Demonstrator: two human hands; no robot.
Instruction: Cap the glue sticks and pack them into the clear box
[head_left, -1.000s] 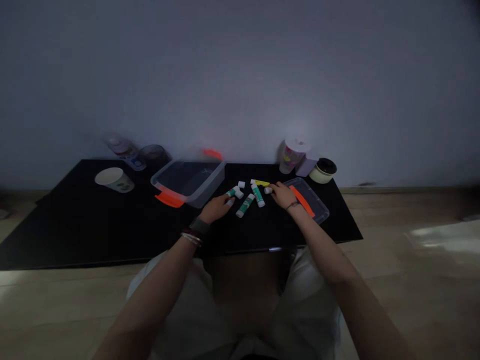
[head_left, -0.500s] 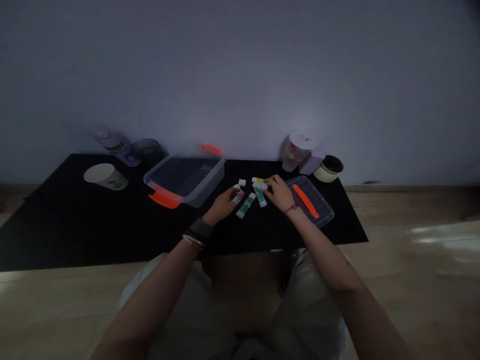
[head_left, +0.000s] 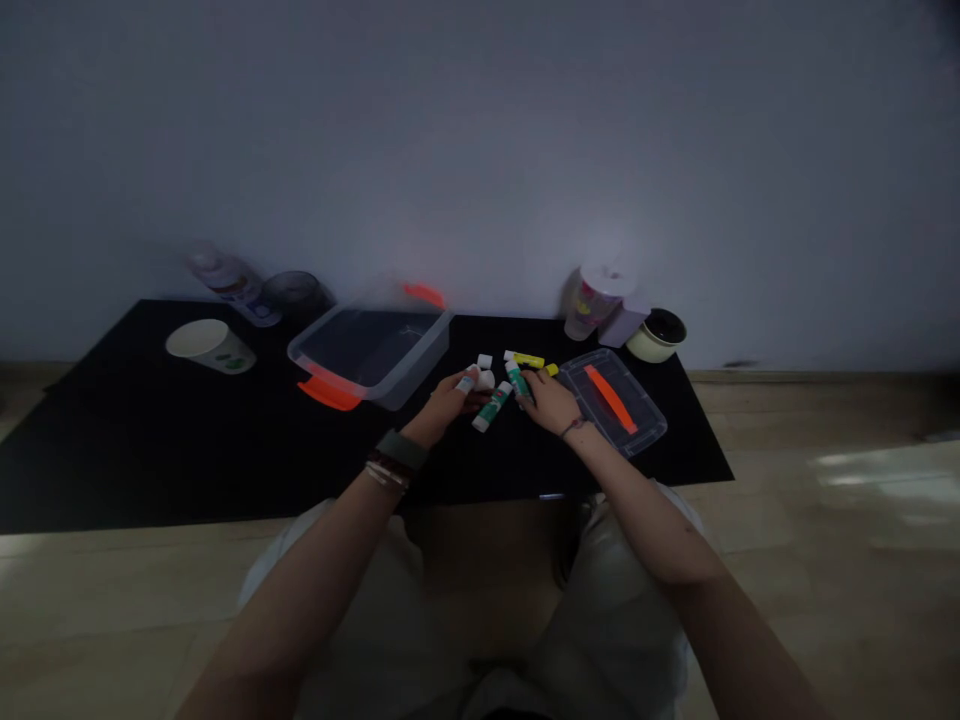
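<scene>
My left hand (head_left: 445, 402) is closed on a small white tube (head_left: 468, 379) with a bluish label, which looks like a glue stick. A round white piece (head_left: 486, 381) lies against its fingertips; I cannot tell whether it is held too. My right hand (head_left: 555, 402) has its fingers round the lower end of a green and white glue stick (head_left: 515, 374). Between the hands a second green glue stick (head_left: 493, 408) lies slanted on the black table. Just beyond are a small white cap (head_left: 485, 361), a yellow stick with a white end (head_left: 528, 360) and a short yellow piece (head_left: 552, 370).
A clear box (head_left: 390, 385) with orange clips stands left of the hands; its clear lid (head_left: 651, 425) with an orange handle lies right. Around them are a paper cup (head_left: 225, 355), a bottle (head_left: 244, 298), a dark bowl (head_left: 294, 290), a lidded cup (head_left: 589, 312), a lilac box (head_left: 622, 322) and a cream pot (head_left: 651, 346).
My right hand has moved from the yellow stick down and left onto the green glue stick, uncovering the yellow pieces. A round white piece now shows at my left fingertips.
</scene>
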